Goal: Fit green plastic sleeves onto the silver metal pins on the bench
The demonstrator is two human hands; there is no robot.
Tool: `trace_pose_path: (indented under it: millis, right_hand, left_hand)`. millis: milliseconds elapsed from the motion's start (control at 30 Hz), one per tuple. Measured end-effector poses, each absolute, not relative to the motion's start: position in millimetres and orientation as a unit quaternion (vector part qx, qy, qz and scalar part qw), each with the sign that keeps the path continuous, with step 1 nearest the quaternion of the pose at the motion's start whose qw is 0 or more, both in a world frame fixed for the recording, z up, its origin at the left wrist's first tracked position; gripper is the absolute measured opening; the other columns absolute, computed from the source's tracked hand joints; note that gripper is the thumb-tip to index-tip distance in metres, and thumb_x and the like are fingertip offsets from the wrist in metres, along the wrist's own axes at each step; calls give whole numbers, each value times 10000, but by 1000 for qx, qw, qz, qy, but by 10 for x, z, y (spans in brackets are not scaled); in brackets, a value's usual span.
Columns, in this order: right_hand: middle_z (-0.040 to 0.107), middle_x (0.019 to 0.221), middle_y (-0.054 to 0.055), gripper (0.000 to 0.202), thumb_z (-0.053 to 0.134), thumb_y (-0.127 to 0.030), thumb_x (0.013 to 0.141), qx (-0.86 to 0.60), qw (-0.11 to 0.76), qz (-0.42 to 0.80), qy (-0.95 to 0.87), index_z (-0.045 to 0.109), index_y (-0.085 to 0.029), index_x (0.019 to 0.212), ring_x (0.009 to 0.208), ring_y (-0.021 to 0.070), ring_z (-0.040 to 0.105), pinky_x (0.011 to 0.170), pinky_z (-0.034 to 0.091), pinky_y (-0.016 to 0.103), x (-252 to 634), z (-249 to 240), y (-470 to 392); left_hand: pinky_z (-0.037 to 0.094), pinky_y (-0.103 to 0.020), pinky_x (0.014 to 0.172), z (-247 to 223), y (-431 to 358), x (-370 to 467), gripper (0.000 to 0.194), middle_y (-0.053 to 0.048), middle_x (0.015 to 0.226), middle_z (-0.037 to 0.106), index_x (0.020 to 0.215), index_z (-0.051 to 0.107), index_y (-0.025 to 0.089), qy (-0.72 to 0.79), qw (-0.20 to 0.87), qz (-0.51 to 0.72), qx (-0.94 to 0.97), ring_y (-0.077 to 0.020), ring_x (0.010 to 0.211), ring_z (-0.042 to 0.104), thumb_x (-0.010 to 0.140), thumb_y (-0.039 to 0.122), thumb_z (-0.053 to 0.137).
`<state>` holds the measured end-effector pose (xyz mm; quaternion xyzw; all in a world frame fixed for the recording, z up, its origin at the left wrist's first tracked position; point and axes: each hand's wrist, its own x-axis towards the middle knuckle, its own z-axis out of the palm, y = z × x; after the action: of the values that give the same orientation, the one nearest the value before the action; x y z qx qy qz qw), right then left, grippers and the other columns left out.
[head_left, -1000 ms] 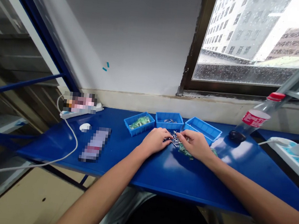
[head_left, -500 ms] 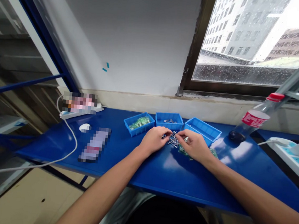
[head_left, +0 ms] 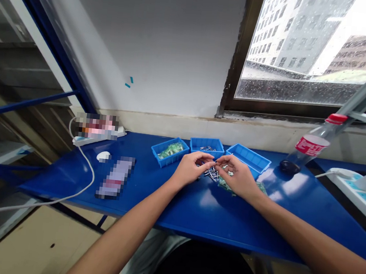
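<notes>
My left hand (head_left: pixel 192 167) and my right hand (head_left: pixel 233 173) meet fingertip to fingertip above a small pile of silvery metal pins or screws (head_left: pixel 212 173) on the blue table. Both hands are closed in a pinch; whatever lies between the fingertips is too small to make out. Partly under my right hand lie green pieces in clear wrapping (head_left: pixel 225 185). Behind the hands stand three blue bins: the left bin (head_left: pixel 163 163) with green pieces (head_left: pixel 171 149), the middle bin (head_left: pixel 207 142) with some metal pins, and the right bin (head_left: pixel 249 155), its near corner hidden by my hand.
A tilted-looking cola bottle (head_left: pixel 313 144) with a red cap stands at the right, near a white power strip (head_left: pixel 360 195). At the left are a blurred-out flat phone-like object (head_left: pixel 116 178), a white round object (head_left: pixel 103 156) and a white cable (head_left: pixel 90 179).
My left hand has moved slightly right, so its fingertips now meet those of my right hand over the pile. The bins have stayed in place.
</notes>
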<state>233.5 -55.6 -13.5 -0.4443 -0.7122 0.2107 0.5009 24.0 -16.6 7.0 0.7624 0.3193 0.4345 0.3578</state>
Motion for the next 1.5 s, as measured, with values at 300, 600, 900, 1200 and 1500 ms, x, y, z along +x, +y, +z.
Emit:
trace_pose_path:
  millis: [300,600,900,1200,1500]
  right_hand:
    - [772,1049,101,279,710,-487,974,-450,499,212,-709,706,-233,1092,911,268,753,732,643,397,2337,-131,-581]
    - [759,1000,90,213,666,-434,999,-465,501,173,-710,725,-234,1043,892,260,733,728,615,384,2339,-88,-579]
    - [727,919,50,190,699,-306,907,-457,472,214,-723,638,-230,1070,708,190,664,655,559,339,2337,-124,-572]
    - [684,881,36,242,643,-274,939,-448,478,223,-722,607,-231,1175,757,205,679,681,565,343,2341,-117,-591]
    - [726,876,34,88,672,-288,931,-473,482,177,-716,677,-236,1000,671,187,652,637,534,337,2346,-85,-612]
  left_hand:
    - [582,-330,886,111,-195,221,256,-67,1051,814,1128,771,192,332,356,412,770,-227,968,765,1050,341,579]
    - [570,-317,853,18,-106,216,172,-83,1074,774,1066,831,210,305,273,419,811,-210,973,724,981,221,682]
    - [619,-324,891,14,-136,238,282,-76,1078,798,1228,748,191,275,335,421,797,-206,957,764,948,210,719]
    - [601,-291,746,104,-233,227,455,-47,887,809,1400,676,201,325,361,369,792,-196,747,759,1018,446,636]
    - [593,-296,799,117,-267,237,395,-79,1033,838,1145,817,175,335,353,345,803,-241,905,788,978,507,683]
